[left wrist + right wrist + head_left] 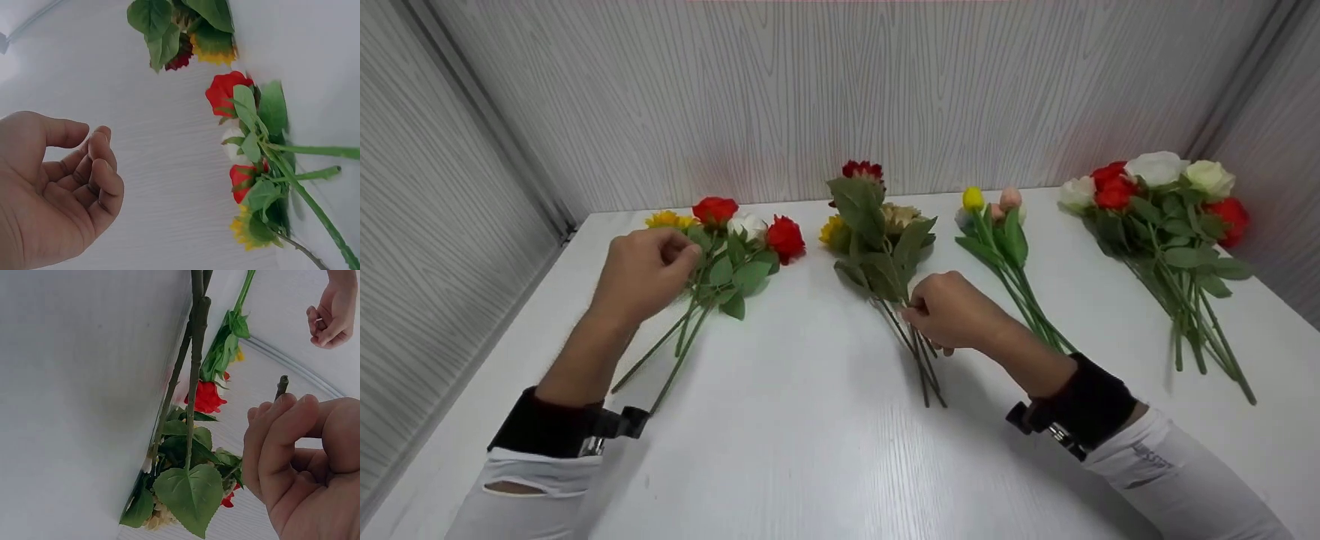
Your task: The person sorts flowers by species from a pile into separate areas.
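My right hand (956, 311) is over the lower stems of the middle bunch (877, 262), which has a dark red flower (861, 169), a yellow sunflower (834, 232) and a beige flower (901, 216) among broad leaves. In the right wrist view, the curled fingers pinch a flower stem (282, 386), its cut end poking out above them; which bloom it carries is hidden. Raised beside the left bunch (735, 270) of red roses, a white rose and a sunflower, my left hand (645, 270) has loosely bent fingers with nothing between them.
Tulips (1012, 247) in yellow and pink lie right of the middle bunch, partly behind my right forearm. Farther right is a bunch of red and white roses (1177, 217). Wood-grain panels (885, 90) close off the back and sides of the white table (780, 450).
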`<state>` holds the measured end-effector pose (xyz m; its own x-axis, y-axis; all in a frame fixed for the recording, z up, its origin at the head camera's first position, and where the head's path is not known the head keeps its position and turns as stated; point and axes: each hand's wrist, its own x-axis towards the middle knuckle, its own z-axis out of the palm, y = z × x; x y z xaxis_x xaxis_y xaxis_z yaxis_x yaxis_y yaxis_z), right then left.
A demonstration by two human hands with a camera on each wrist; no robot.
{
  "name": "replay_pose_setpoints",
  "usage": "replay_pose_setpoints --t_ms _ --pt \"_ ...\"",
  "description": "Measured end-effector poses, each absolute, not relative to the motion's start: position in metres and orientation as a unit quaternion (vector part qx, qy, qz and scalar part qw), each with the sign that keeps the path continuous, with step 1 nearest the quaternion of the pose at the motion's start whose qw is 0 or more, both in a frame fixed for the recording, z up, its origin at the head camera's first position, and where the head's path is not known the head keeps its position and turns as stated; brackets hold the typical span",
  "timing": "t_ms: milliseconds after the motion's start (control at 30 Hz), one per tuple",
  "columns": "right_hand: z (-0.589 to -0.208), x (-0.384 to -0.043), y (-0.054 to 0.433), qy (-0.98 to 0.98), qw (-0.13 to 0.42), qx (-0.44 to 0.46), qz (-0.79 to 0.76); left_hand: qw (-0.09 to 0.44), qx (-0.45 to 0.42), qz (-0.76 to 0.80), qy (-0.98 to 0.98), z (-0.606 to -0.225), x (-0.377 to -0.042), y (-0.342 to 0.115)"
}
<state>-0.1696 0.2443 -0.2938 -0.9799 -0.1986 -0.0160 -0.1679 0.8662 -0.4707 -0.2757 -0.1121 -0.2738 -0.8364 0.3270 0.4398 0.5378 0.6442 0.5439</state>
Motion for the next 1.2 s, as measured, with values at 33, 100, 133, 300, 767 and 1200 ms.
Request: replay_pose_setpoints --t_ms 33,100,133,300,767,1200 --pt "-0.294 -0.17 0.245 0.967 0.035 -0.095 -0.236 0.153 -0.232 -0.342 -0.898 -0.275 -0.279 -0.116" --pt "-0.294 -0.171 0.247 0.968 0.042 -0.097 -0.228 0.147 -0.214 -0.332 -0.907 -0.279 -0.286 -0.125" --pt "-0.294 -0.171 0.247 0.968 0.049 -0.097 -0.225 0.141 -0.206 -0.325 -0.912 -0.281 -0.29 -0.129" --pt "-0.294 -0.175 0.252 0.965 0.096 -0.095 -0.224 0.08 -0.178 -0.269 -0.943 -0.293 -0.305 -0.147" --pt "-0.303 -0.184 0.261 0.961 0.158 -0.078 -0.213 -0.159 -0.147 -0.141 -0.966 -0.312 -0.327 -0.18" --pt "-0.301 -0.184 0.26 0.967 0.156 -0.076 -0.186 -0.167 -0.126 -0.148 -0.967 -0.323 -0.334 -0.193"
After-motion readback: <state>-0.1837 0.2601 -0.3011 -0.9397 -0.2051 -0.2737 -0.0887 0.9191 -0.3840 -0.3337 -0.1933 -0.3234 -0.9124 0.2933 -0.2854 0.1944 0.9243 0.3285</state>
